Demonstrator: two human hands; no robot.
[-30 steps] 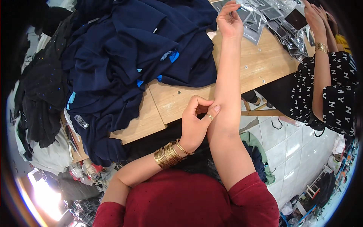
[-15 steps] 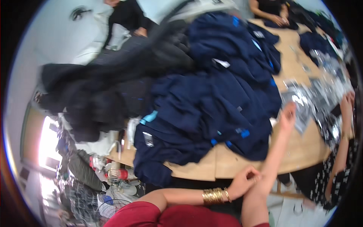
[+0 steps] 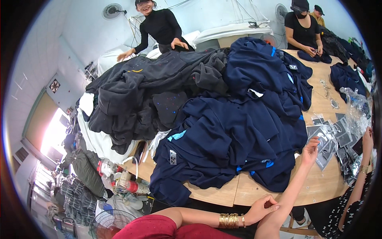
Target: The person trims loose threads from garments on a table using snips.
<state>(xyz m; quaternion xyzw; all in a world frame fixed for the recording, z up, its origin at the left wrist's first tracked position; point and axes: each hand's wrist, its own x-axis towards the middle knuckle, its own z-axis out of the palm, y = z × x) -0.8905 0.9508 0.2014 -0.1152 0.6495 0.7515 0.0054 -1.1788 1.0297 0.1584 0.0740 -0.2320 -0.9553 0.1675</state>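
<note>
A big heap of navy blue garments (image 3: pixel 238 131) lies in front of me, with light blue tags and strips on it. My left hand (image 3: pixel 260 209), with gold bangles on its wrist, is closed against my right forearm, thumb and fingers touching the skin. My right arm is raised past the heap's right edge. My right hand (image 3: pixel 310 151) is up with loosely bent fingers and nothing visible in it. Close beside it are flat grey and clear plastic packets (image 3: pixel 328 141) on the wooden table (image 3: pixel 213 194). Dark grey garments (image 3: pixel 135 91) are piled to the left.
Across the table stands a person in black (image 3: pixel 163 30) with both hands apart. Another person (image 3: pixel 302 34) handles dark cloth at far right. A neighbour's arm (image 3: pixel 360 171) reaches in at the right edge, near crumpled clear plastic (image 3: pixel 356 111). A fan (image 3: pixel 111 223) stands at lower left.
The dark grey cloth, blurred and stretched upward before, now lies settled on the pile. The person across has hands spread away from it. My view has tilted up; my hands keep nearly the same pose.
</note>
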